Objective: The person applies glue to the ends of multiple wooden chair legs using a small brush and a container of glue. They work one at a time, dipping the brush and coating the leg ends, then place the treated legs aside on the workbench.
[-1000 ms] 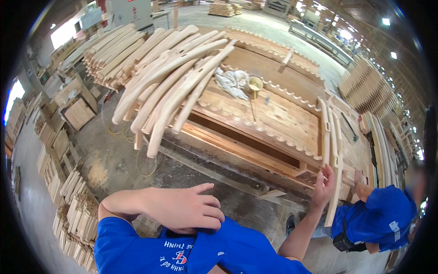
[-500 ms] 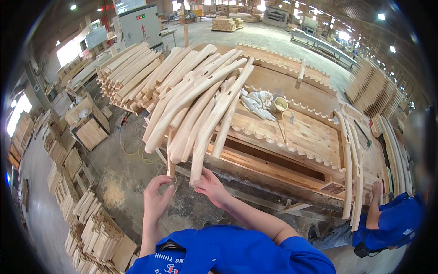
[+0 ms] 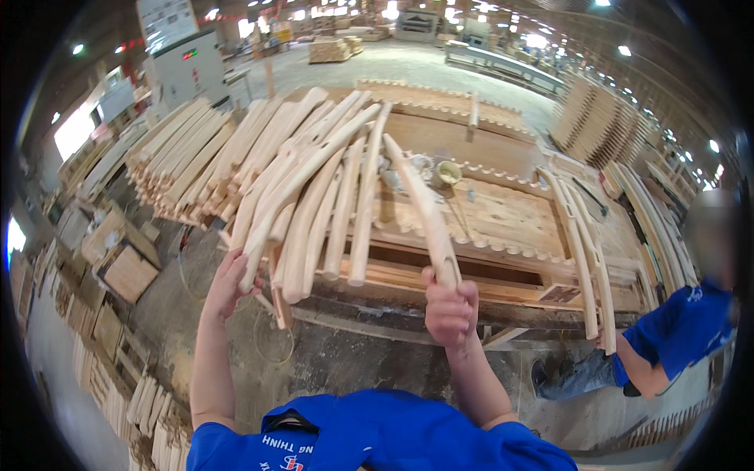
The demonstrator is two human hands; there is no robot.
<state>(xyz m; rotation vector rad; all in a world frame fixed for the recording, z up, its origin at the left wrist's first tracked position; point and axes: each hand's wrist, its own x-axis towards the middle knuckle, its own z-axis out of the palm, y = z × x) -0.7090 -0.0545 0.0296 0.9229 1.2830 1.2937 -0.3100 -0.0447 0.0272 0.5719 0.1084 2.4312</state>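
My right hand is wrapped around the lower end of a curved pale wooden chair leg, slotted near my grip. That piece is lifted away from the pile and slants up to the left over the workbench. At the near end of another long curved wooden piece, my left hand is closed, its fingers partly hidden behind the wood. This piece lies on top of a fanned pile of similar curved pieces, whose near ends overhang the bench edge.
A workbench with scalloped wooden racks holds a round pot and a crumpled white cloth. More bundled wooden pieces are stacked at left. A co-worker in a blue shirt stands at right beside two curved pieces.
My right hand has raised one curved piece off the pile and carried it right. My left hand has moved left and up to another piece's end. The view has shifted rightward.
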